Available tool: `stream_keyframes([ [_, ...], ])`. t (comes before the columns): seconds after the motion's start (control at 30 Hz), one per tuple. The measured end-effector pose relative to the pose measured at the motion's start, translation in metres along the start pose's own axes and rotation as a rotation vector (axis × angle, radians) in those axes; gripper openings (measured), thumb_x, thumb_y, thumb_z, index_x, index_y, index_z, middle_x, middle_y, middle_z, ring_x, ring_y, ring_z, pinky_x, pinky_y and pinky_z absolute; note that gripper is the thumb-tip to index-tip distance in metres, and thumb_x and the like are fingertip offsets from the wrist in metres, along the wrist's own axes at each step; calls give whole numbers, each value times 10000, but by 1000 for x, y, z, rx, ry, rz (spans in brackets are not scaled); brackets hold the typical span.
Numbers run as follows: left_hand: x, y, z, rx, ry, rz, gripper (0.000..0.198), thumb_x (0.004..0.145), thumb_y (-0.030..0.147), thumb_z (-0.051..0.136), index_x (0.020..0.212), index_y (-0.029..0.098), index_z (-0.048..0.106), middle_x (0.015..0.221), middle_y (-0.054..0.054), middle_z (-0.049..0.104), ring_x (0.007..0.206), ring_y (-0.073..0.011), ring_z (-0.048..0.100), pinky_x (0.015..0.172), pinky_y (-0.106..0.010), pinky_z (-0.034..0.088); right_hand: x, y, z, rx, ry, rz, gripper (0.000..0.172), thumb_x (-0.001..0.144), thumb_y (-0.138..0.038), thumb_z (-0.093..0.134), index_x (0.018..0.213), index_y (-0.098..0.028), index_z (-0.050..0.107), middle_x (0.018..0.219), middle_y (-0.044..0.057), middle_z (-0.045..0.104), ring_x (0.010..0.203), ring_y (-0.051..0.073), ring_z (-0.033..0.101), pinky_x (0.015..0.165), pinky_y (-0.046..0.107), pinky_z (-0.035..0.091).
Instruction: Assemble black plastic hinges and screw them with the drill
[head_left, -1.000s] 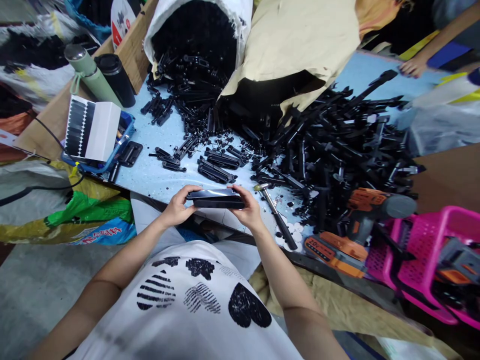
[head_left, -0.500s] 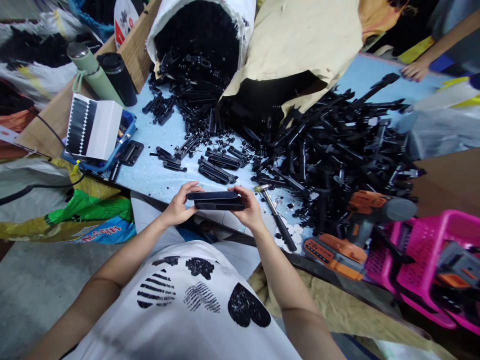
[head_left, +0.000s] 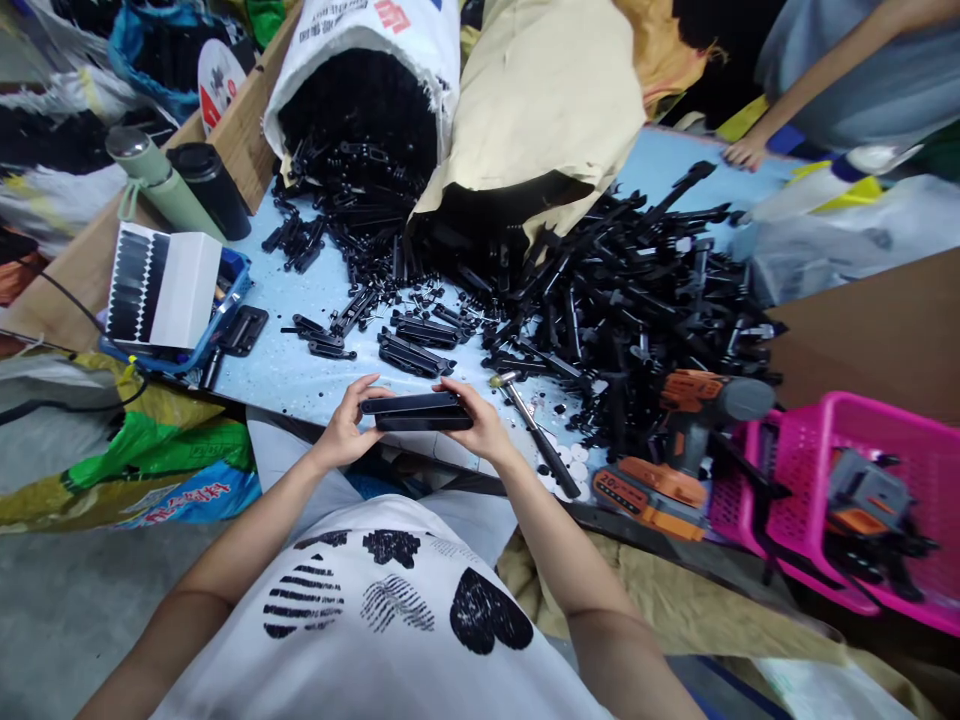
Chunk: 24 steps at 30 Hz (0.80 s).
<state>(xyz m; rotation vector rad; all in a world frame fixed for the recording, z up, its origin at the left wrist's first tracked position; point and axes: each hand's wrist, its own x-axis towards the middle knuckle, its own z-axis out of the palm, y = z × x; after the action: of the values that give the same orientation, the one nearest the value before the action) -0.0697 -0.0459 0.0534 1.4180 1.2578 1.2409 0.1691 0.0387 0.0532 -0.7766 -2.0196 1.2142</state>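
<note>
The person's left hand (head_left: 345, 425) and right hand (head_left: 478, 420) grip opposite ends of a two-barred black part (head_left: 417, 408), above the near edge of the blue table (head_left: 319, 385). Just beyond lie loose folded black pieces (head_left: 414, 352), blocking the way to a white sack (head_left: 442, 65) and a tan bag (head_left: 551, 90). A hammer (head_left: 541, 438) lies near the right hand, before a tangled black heap (head_left: 637, 290); farther right stand an orange drill (head_left: 686, 440) and a pink basket (head_left: 814, 470). A blue tray (head_left: 234, 290) sits left, and a co-worker's hand (head_left: 745, 153) rests at the far edge.
</note>
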Motion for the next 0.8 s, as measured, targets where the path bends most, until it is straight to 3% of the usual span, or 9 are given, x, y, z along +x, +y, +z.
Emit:
stream_keyframes([
  [0.13,3,1,3,-46,-34,-5,739,766,216,663,1380,220,252,1160,-109,556,1092,-184,548,949,-345,442,3,-6,-5,-71,-64,8,614,733,-418,707,1270,-233,471,1181,102,571,1102,243,537,973,399,416],
  [0.27,7,1,6,20,-121,-42,795,784,274,645,1428,238,181,1260,-136,493,1143,-217,523,946,-366,450,-3,-7,0,20,-95,168,485,693,-447,726,1076,-203,556,1024,61,611,946,210,580,857,348,468],
  [0.37,7,-13,7,143,-106,15,813,827,335,589,1462,248,88,1405,-161,366,1249,-258,443,974,-409,434,-6,-2,-2,177,71,368,456,609,-436,777,944,-198,579,881,18,609,830,183,590,786,334,493],
  [0.47,7,-42,6,420,96,105,691,876,352,514,1454,214,162,1379,-168,402,1266,-278,418,1001,-468,399,-1,0,-29,481,379,519,427,586,-405,779,894,-202,565,842,10,607,753,176,626,686,322,530],
  [0.53,5,-63,3,652,245,177,613,886,353,497,1421,172,260,1319,-181,456,1263,-303,412,1016,-511,364,9,-4,-64,655,589,544,385,625,-368,741,914,-208,542,838,16,623,704,178,651,591,296,541],
  [0.6,3,-80,1,834,315,251,578,884,353,500,1389,136,321,1288,-195,478,1281,-329,384,1025,-536,335,26,-9,-111,730,764,547,307,686,-323,674,924,-201,523,798,29,642,663,180,659,510,265,533],
  [0.73,1,-98,2,1002,356,315,546,891,335,490,1371,117,347,1272,-203,497,1305,-334,359,1033,-539,318,73,-15,-232,687,1051,545,111,819,-261,476,890,-177,490,688,37,634,588,153,639,427,210,487],
  [0.8,1,-101,4,1034,369,329,526,895,323,485,1363,119,361,1255,-199,514,1301,-326,371,1030,-527,325,97,-13,-294,532,1191,508,87,854,-254,428,881,-185,474,622,-5,584,487,112,579,371,168,412],
])
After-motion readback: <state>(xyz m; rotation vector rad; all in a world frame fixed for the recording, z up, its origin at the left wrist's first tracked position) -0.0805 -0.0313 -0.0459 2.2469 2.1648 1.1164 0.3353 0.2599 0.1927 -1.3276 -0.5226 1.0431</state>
